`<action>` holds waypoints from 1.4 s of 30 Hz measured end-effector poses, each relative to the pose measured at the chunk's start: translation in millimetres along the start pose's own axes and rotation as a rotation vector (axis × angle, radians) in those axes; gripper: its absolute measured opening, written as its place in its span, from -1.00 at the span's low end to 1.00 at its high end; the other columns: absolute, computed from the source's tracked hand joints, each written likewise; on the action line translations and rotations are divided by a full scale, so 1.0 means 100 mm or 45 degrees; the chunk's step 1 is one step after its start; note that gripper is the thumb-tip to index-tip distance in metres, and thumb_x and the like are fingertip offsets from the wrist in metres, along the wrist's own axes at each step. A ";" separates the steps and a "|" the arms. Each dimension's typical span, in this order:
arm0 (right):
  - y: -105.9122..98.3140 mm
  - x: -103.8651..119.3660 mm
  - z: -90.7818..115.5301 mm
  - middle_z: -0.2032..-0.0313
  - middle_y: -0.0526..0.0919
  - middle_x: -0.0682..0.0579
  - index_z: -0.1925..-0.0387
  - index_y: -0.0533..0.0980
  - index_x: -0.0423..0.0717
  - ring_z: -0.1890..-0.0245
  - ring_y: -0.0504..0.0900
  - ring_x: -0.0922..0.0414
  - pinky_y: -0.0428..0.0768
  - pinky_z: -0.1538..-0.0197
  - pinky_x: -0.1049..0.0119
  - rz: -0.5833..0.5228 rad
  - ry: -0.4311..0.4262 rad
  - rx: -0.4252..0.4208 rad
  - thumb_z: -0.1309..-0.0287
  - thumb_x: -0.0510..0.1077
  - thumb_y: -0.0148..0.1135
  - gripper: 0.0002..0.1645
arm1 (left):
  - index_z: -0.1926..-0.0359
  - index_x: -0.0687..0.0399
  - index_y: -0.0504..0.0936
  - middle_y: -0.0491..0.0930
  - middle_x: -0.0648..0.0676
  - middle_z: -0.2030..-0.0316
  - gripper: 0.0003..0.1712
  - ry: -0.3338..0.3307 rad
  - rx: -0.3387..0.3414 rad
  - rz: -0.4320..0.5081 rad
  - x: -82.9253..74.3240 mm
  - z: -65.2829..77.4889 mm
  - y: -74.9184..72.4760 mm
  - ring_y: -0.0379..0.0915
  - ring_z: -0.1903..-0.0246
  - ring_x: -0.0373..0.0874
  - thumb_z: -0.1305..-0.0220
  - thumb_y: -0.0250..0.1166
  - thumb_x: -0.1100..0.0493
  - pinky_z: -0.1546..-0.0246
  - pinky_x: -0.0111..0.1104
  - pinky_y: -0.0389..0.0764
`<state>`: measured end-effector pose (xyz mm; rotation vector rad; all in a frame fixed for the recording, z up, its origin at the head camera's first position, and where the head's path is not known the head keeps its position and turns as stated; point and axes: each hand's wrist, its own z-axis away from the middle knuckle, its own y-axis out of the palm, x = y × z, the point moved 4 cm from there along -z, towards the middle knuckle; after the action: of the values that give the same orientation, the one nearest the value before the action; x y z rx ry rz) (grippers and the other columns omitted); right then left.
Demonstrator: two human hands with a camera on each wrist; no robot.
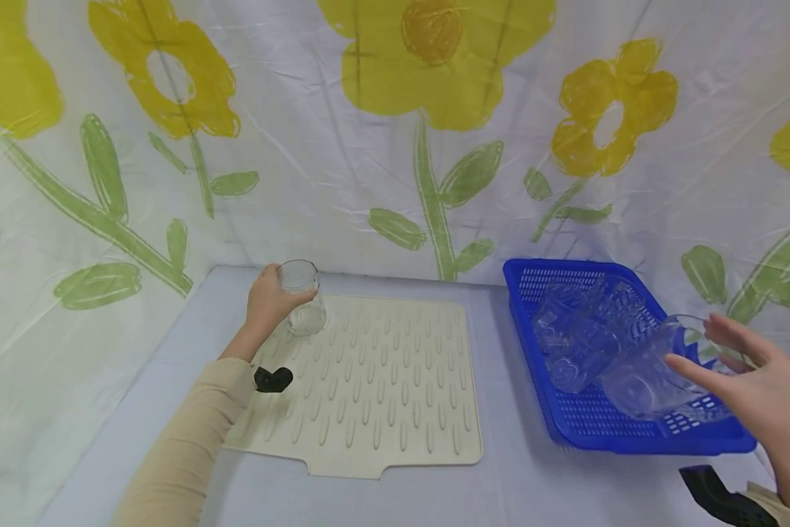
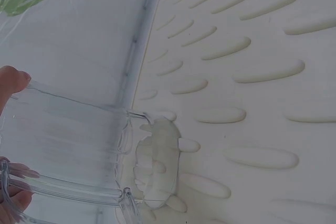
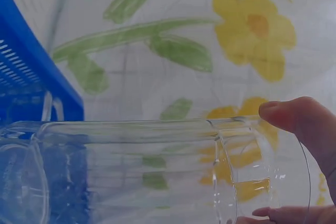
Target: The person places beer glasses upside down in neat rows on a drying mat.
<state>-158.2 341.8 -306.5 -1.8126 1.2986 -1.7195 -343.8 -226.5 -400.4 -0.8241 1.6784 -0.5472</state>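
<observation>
My left hand holds a clear drinking glass by its upper part, thumb on the near side. The glass stands nearly upright at the far left corner of a cream ribbed drying mat; in the left wrist view its base overlaps the ribs. On the right, my right hand grips a second clear glass near its rim, thumb and fingers on opposite sides. That glass is tilted, its bottom toward the left, over a blue plastic basket.
Several more clear glasses lie in the basket, close against the one in my right hand. A white cloth covers the table. Behind it hangs a white sheet with yellow flowers. Black wrist mounts sit on both forearms.
</observation>
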 end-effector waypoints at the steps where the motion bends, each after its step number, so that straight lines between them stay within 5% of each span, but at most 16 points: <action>1: -0.01 0.07 0.02 -0.19 0.13 -0.41 -0.33 -0.02 -0.22 -0.08 0.16 -0.40 0.18 0.01 -0.23 0.008 -0.008 0.000 -0.03 -0.04 0.27 -0.04 | -0.15 0.51 0.18 0.32 0.45 0.02 -0.03 0.004 -0.002 -0.002 0.00 0.00 0.00 0.27 0.05 0.29 0.08 0.36 -0.10 0.12 0.04 0.36; 9: -0.01 0.37 0.03 -0.10 0.27 -0.42 -0.30 0.10 -0.25 0.04 0.30 -0.42 0.36 0.16 -0.16 0.068 -0.083 0.018 0.06 0.02 0.34 -0.03 | -0.16 0.48 0.18 0.32 0.42 -0.01 -0.03 -0.034 -0.006 0.024 0.01 0.02 0.02 0.26 0.03 0.26 0.09 0.38 -0.09 0.09 0.02 0.35; 12: 0.00 0.45 0.01 -0.07 0.33 -0.41 -0.28 0.14 -0.25 0.09 0.36 -0.41 0.56 0.33 0.28 0.086 -0.140 0.037 0.13 0.04 0.39 0.00 | -0.16 0.48 0.19 0.33 0.41 -0.01 -0.04 -0.039 -0.017 0.021 0.03 0.03 0.02 0.26 0.02 0.26 0.09 0.38 -0.08 0.08 0.02 0.35; 16: 0.06 0.57 0.01 -0.06 0.35 -0.39 -0.27 0.16 -0.24 0.08 0.38 -0.36 0.46 0.43 0.63 0.037 -0.209 0.075 0.18 0.03 0.42 0.01 | -0.14 0.49 0.20 0.34 0.42 0.01 -0.04 -0.015 -0.031 0.018 0.03 0.04 0.02 0.27 0.03 0.26 0.09 0.38 -0.08 0.09 0.02 0.35; 19: 0.13 0.66 0.04 -0.04 0.39 -0.34 -0.25 0.21 -0.22 0.00 0.46 0.07 0.43 0.27 0.66 -0.034 -0.291 0.098 0.22 -0.03 0.45 -0.01 | -0.14 0.49 0.21 0.34 0.42 0.01 -0.05 -0.003 -0.038 0.021 0.02 0.05 0.03 0.27 0.04 0.26 0.09 0.38 -0.08 0.09 0.02 0.35; 23: 0.23 0.80 0.09 0.01 0.46 -0.28 -0.20 0.29 -0.23 0.17 0.34 0.57 0.31 0.26 0.79 -0.088 -0.410 0.113 0.28 -0.07 0.49 -0.05 | -0.14 0.49 0.21 0.34 0.43 0.02 -0.05 0.012 -0.048 0.026 0.01 0.05 0.03 0.27 0.04 0.26 0.10 0.39 -0.07 0.09 0.03 0.35; 30: 0.39 1.02 0.18 -0.02 0.45 -0.22 -0.19 0.30 -0.19 0.06 0.46 -0.17 0.47 0.15 0.49 -0.127 -0.498 0.205 0.28 -0.06 0.49 -0.07 | -0.13 0.50 0.21 0.35 0.44 0.03 -0.05 0.036 -0.061 0.035 0.00 0.03 0.04 0.28 0.05 0.27 0.10 0.39 -0.06 0.10 0.03 0.36; 39: 0.72 1.18 0.31 0.01 0.48 -0.16 -0.11 0.36 -0.27 0.01 0.44 -0.04 0.43 0.07 0.45 -0.246 -0.637 0.235 0.35 -0.13 0.52 -0.12 | -0.16 0.51 0.18 0.32 0.46 0.00 -0.02 0.038 -0.050 0.034 0.01 0.02 0.02 0.26 0.03 0.29 0.09 0.39 -0.08 0.09 0.04 0.34; 42: 0.84 1.20 0.36 0.00 0.48 -0.16 -0.11 0.36 -0.28 0.00 0.42 -0.01 0.44 0.05 0.30 -0.309 -0.652 0.257 0.36 -0.16 0.52 -0.12 | -0.17 0.51 0.17 0.31 0.46 -0.01 -0.01 0.027 -0.038 0.045 0.02 0.04 0.01 0.25 0.02 0.30 0.08 0.38 -0.09 0.08 0.04 0.34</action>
<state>-174.1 191.9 -303.2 -2.1577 0.6987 -1.2990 -340.9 -227.0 -403.3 -0.8109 1.7211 -0.5094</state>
